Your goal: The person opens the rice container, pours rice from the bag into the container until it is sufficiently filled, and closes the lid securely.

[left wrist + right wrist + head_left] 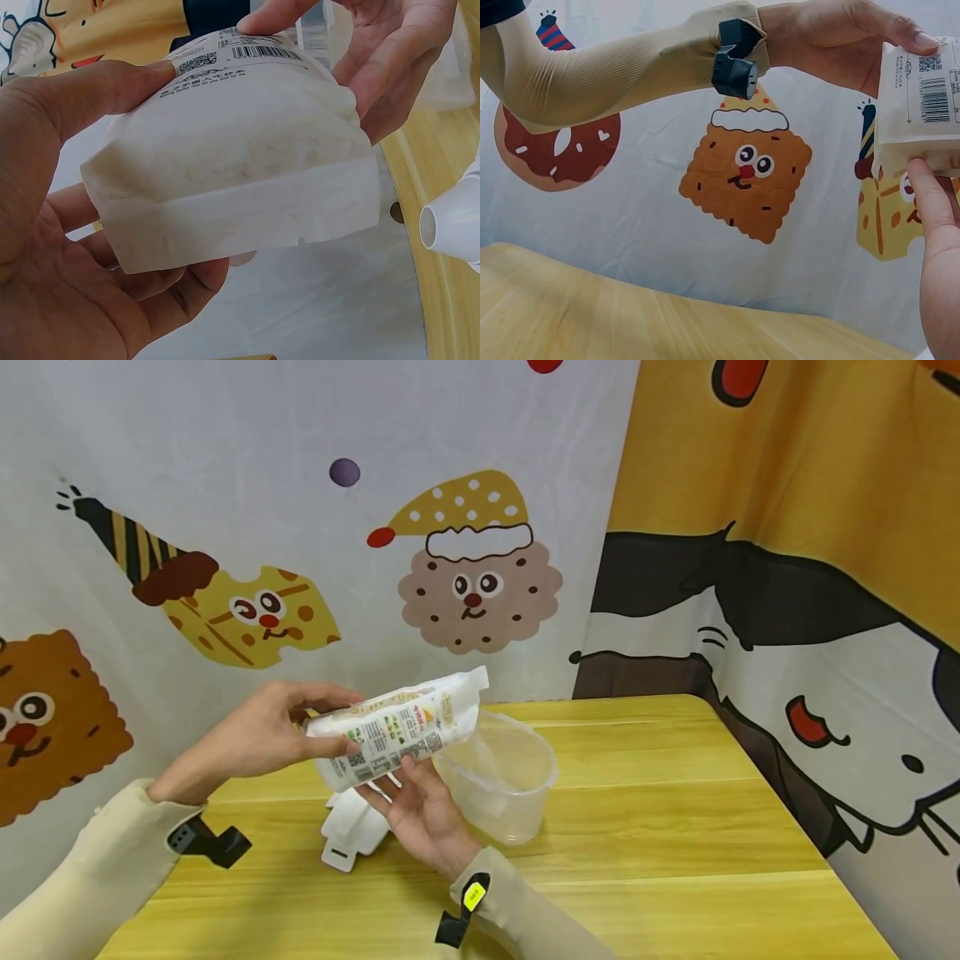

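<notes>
A white printed bag of rice [397,727], held above the table, tilts with its right end higher. My left hand [262,735] grips its left end, thumb on the printed face and fingers on the opposite side, as the left wrist view shows. Below its middle, my right hand [427,822] holds the bag with the thumb on the print and the fingers round the side. The lower end of the bag [240,195] looks flat and folded. Behind the right hand stands a clear plastic container [517,785] with an open top, overlapped by the bag in the head view.
A white plastic piece with a slotted tab [352,831] lies on the wooden table [675,843], partly hidden by the bag and right hand. In the left wrist view it has a tube-like end [454,225]. A cartoon-print curtain [300,427] hangs behind the table.
</notes>
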The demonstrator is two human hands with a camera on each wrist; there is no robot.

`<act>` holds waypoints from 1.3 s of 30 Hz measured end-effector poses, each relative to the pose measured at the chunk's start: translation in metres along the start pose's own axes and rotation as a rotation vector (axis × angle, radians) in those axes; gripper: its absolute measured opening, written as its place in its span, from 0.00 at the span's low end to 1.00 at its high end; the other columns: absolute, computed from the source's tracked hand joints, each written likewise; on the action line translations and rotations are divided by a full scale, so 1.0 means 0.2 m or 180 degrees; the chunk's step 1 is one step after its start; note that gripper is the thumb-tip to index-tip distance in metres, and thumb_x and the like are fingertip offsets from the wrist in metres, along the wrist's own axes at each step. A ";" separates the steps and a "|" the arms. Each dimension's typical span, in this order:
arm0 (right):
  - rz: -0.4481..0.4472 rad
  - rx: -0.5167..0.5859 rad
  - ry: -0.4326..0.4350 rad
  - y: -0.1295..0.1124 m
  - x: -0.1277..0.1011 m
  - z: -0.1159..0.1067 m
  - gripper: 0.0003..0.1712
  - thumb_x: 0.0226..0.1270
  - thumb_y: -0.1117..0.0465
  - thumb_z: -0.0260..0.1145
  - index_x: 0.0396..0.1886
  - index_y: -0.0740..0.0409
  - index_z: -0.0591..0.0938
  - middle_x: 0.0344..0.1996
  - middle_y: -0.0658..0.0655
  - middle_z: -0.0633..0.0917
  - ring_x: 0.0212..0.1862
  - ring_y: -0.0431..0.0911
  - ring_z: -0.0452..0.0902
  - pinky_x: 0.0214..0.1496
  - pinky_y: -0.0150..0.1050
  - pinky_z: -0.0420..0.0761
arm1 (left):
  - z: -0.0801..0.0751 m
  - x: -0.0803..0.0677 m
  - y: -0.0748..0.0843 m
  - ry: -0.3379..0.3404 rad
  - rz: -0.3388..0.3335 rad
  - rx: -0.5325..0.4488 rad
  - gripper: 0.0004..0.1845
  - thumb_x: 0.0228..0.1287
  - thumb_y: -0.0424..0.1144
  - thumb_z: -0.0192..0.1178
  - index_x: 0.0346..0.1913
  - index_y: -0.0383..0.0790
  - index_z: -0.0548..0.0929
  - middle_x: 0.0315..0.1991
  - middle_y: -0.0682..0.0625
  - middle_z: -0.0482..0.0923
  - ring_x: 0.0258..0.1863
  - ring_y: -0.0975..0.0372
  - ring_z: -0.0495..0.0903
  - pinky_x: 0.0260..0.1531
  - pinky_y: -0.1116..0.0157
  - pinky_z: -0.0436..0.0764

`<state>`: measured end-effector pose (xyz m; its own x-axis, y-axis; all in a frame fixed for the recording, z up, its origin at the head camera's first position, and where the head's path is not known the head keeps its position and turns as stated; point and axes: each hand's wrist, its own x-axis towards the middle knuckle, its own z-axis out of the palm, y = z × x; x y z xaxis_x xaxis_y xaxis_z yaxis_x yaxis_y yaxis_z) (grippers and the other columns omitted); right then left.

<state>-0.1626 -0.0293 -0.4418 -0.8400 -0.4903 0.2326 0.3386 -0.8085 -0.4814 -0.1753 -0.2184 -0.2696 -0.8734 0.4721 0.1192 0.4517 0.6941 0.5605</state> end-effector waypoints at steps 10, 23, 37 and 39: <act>0.0023 0.0041 0.0006 0.00 -0.01 0.01 0.39 0.72 0.49 0.67 0.78 0.33 0.60 0.73 0.50 0.71 0.71 0.48 0.70 0.78 0.49 0.67 | -0.01 -0.01 0.01 -0.0019 0.0001 -0.0058 0.26 0.58 0.51 0.76 0.59 0.54 0.85 0.46 0.56 0.88 0.38 0.62 0.83 0.36 0.66 0.81; 0.0010 0.0078 -0.0033 0.01 -0.03 0.02 0.37 0.73 0.50 0.66 0.77 0.34 0.61 0.72 0.50 0.73 0.71 0.47 0.71 0.79 0.48 0.67 | 0.01 -0.03 0.01 0.0007 -0.0010 -0.0049 0.25 0.58 0.51 0.76 0.60 0.55 0.85 0.46 0.56 0.88 0.39 0.62 0.83 0.37 0.66 0.81; -0.0001 0.0093 -0.0054 0.00 -0.03 0.02 0.38 0.73 0.50 0.67 0.77 0.35 0.60 0.73 0.51 0.72 0.72 0.48 0.70 0.80 0.48 0.65 | 0.00 -0.02 0.02 0.0000 -0.0080 -0.0075 0.26 0.58 0.52 0.76 0.60 0.55 0.85 0.46 0.55 0.88 0.40 0.60 0.83 0.39 0.65 0.81; 0.0001 0.0092 -0.0056 0.00 -0.02 0.02 0.39 0.73 0.50 0.67 0.77 0.35 0.61 0.73 0.51 0.72 0.72 0.49 0.69 0.80 0.48 0.65 | 0.00 -0.02 0.01 -0.0003 -0.0069 -0.0083 0.26 0.58 0.52 0.76 0.60 0.55 0.85 0.46 0.55 0.88 0.41 0.60 0.83 0.39 0.65 0.82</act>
<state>-0.1566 -0.0289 -0.4404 -0.8323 -0.4960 0.2473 0.3513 -0.8172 -0.4569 -0.1698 -0.2183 -0.2690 -0.8827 0.4577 0.1061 0.4279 0.6897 0.5841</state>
